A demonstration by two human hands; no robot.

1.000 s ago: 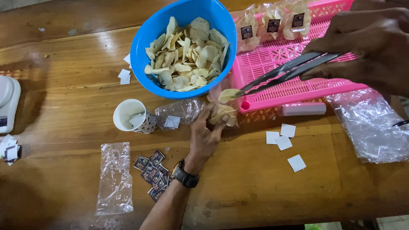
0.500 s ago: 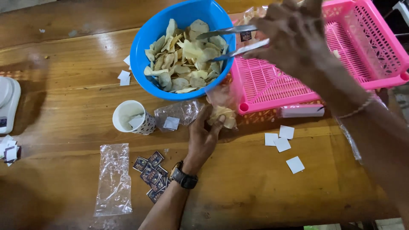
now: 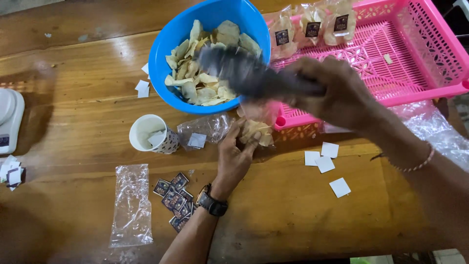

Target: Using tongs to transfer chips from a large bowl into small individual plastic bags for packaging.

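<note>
With my left hand (image 3: 234, 157) pinching the chip bag (image 3: 254, 131) open, I'd bring the tongs (image 3: 244, 73), gripped in my right hand (image 3: 337, 95), squarely over its mouth.

Three labelled chip packets (image 3: 312, 27) in pink basket (image 3: 430, 54)

Lighting is moderate and even, from overhead. Pale glare streaks lie on the varnished wooden table (image 3: 73, 63) at upper left, and the clear plastic bag (image 3: 131, 205) shows small highlights. The right hand (image 3: 337, 95) and the tongs (image 3: 244, 73) it grips are heavily motion-blurred. The left hand (image 3: 234, 156) and blue bowl (image 3: 171, 44) are sharp. Soft shadows fall beneath both arms; the lower left corner is dim.
</note>
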